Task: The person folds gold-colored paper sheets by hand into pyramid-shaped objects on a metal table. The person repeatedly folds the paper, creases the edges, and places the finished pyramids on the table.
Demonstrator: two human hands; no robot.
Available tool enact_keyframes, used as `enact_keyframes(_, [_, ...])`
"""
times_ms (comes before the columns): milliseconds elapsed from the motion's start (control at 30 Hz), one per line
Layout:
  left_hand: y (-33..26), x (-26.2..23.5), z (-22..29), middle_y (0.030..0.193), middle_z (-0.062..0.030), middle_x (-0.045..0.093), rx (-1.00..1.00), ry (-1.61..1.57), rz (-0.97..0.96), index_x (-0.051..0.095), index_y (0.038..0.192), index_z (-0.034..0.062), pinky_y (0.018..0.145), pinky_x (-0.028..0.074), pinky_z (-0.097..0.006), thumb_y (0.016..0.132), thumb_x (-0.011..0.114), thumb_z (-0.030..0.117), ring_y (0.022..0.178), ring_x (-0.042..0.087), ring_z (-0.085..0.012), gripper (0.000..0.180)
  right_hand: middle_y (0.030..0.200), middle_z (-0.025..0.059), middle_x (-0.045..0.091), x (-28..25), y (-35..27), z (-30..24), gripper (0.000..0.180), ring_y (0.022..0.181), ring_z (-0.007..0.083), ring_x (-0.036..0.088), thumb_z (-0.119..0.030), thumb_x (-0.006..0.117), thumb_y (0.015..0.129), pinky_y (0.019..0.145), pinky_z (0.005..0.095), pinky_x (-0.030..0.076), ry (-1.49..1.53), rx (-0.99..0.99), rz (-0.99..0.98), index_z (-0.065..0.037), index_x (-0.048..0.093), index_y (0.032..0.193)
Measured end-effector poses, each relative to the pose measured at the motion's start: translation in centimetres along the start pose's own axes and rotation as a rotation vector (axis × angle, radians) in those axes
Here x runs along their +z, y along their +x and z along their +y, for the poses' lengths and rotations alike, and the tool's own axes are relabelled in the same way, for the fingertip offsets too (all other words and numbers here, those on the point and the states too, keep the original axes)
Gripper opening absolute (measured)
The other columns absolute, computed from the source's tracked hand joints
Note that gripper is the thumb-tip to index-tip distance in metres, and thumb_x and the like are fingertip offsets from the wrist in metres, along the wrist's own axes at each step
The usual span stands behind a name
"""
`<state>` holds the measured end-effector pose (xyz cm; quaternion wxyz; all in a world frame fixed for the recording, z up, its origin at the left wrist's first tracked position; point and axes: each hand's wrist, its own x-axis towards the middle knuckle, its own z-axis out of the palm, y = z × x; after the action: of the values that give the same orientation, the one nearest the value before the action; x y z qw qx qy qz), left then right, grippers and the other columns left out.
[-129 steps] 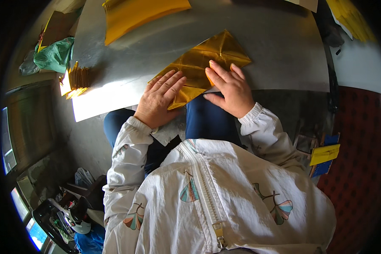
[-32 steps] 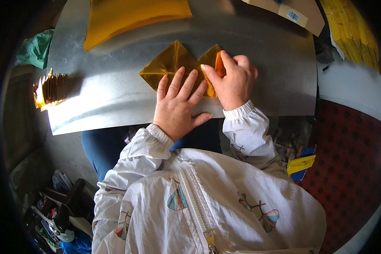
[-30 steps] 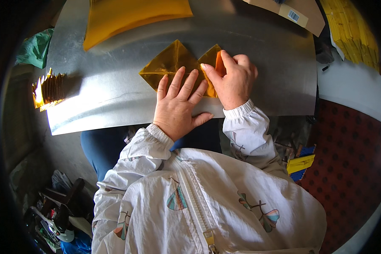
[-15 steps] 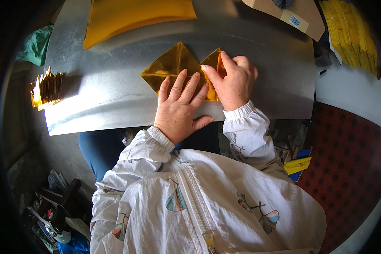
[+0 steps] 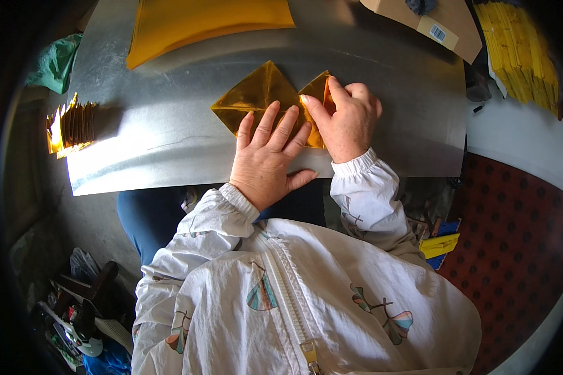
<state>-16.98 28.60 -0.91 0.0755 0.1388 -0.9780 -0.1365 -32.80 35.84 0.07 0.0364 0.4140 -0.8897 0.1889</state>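
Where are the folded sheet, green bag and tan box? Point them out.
Folded sheet (image 5: 258, 91), head view: its left part.
Green bag (image 5: 54, 64), head view: its middle.
Tan box (image 5: 455, 19), head view: its right part.

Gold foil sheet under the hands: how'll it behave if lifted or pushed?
The gold foil sheet looks paper-thin, so probably light and bendy. Being creased, it would likely hinge along its folds. Its glossy surface may slide easily on the smooth metal table.

Folded gold foil (image 5: 256, 90) lies on the metal table (image 5: 413, 125), partly beneath the left hand's (image 5: 268, 156) spread fingers. The right hand (image 5: 353, 122) holds the foil's right flap (image 5: 316, 132) between thumb and forefinger. Gold sheeting (image 5: 209, 25) lies ahead of the left fingertips (image 5: 273, 108); folded gold pieces (image 5: 75, 128) stand well left.
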Motion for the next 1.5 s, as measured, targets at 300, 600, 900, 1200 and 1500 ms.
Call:
enact_keyframes(300, [0.0,0.0,0.0,0.148,-0.0082,0.041,-0.001,0.013,-0.014,0.049,0.14,0.0249,0.114,0.019,-0.057,0.081,0.05,0.075,0.14,0.032,-0.0341,0.077,0.091,0.011,0.061,-0.1,0.0,-0.1,0.047,0.089,0.0233,0.057,-0.042,0.07,0.083,0.098,0.0462,0.032,-0.003,0.012,-0.032,-0.006,0.067,0.114])
enact_keyframes(600, [0.0,0.0,0.0,0.148,-0.0085,0.041,0.0,0.008,-0.01,0.049,0.14,0.0243,0.114,0.019,-0.057,0.081,0.051,0.074,0.14,0.032,-0.0341,0.078,0.091,0.0109,0.061,0.1,0.0,0.1,0.048,0.088,0.0233,0.057,-0.043,0.071,0.083,0.097,0.0462,0.032,-0.02,-0.003,-0.019,-0.006,0.068,0.113])
enact_keyframes(900, [0.0,0.0,-0.1,0.148,-0.009,0.041,0.004,0.005,-0.006,0.048,0.141,0.0244,0.114,0.019,-0.056,0.081,0.051,0.075,0.14,0.032,-0.0342,0.078,0.09,0.0109,0.061,0.1,0.0,0.0,0.048,0.088,0.0232,0.057,-0.042,0.071,0.082,0.097,0.0468,0.032,-0.009,0.002,-0.009,-0.006,0.068,0.114])
enact_keyframes(1200, [0.0,0.0,0.0,0.148,-0.0089,0.04,0.005,0.004,-0.003,0.049,0.14,0.0239,0.114,0.019,-0.056,0.081,0.052,0.074,0.141,0.031,-0.034,0.078,0.092,0.0108,0.061,0.0,0.0,0.0,0.048,0.089,0.0234,0.058,-0.041,0.071,0.083,0.098,0.0474,0.032,-0.008,0.006,-0.015,-0.006,0.067,0.115])
enact_keyframes(1500, [0.1,-0.8,-1.2,0.15,-0.0076,0.039,0.087,-0.052,-0.051,0.049,0.139,0.0217,0.115,0.019,-0.055,0.077,0.063,0.066,0.141,0.03,-0.032,0.078,0.089,0.0105,0.06,-0.6,0.2,0.3,0.045,0.087,0.024,0.057,-0.039,0.075,0.079,0.098,0.0471,0.033,0.004,-0.041,0.035,-0.006,0.07,0.109])
